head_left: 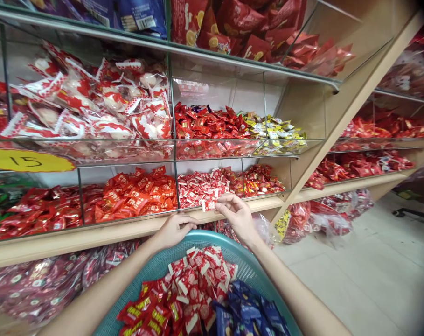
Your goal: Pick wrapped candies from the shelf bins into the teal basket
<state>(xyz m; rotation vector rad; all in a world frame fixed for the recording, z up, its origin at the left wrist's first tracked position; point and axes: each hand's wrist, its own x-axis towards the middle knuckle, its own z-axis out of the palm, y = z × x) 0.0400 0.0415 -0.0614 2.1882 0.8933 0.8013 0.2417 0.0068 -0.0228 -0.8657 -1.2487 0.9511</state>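
Observation:
My right hand [235,213] pinches a small red-and-white wrapped candy [209,205] between thumb and fingertips, just in front of the lower shelf bin with similar candies [198,186]. Near the wooden shelf edge, my left hand [175,229] is closed, its fingers bent together just above the basket's far rim; what they hold, if anything, is hidden. Below both hands sits a teal plastic basket [259,263]. Inside it are red-and-white wrapped candies [198,275], red packets with yellow lettering [150,310] and dark blue packets [248,310].
Clear-fronted bins hold orange-red packets [136,193], larger red-and-white packages [110,102] and yellow-and-white candies [278,128]. A yellow price tag [30,160] reads 15. Bagged goods [33,284] lie under the wooden ledge [135,228]. Pale floor tiles [334,270] stretch to the right.

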